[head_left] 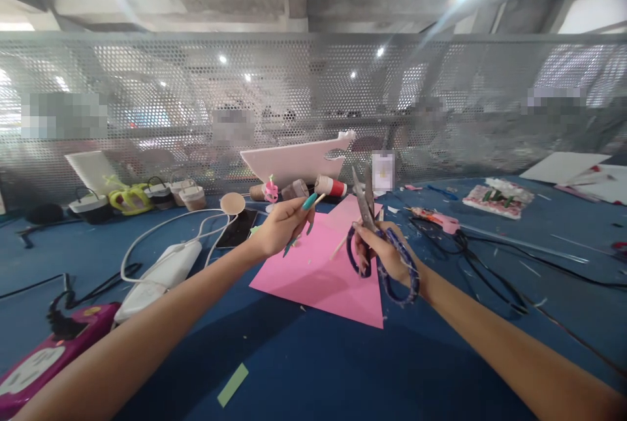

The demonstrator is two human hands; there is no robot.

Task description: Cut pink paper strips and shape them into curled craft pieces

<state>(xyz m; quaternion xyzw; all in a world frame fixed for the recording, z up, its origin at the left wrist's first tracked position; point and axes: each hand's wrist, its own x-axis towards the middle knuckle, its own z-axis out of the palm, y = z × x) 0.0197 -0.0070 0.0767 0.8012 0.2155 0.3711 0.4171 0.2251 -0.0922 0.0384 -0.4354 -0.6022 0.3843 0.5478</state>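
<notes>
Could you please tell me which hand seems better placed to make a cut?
Probably the right hand: it holds the scissors by their handles, whereas the left hand pinches a thin stick.

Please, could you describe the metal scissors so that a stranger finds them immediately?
On the blue table lies a large pink paper sheet. By its right edge, the right hand holds the grey metal scissors, told from everything nearby by two dark-blue handle loops.

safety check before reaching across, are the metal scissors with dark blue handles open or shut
Slightly open: the scissors in the right hand show two metal blades parted toward their tips.
</notes>
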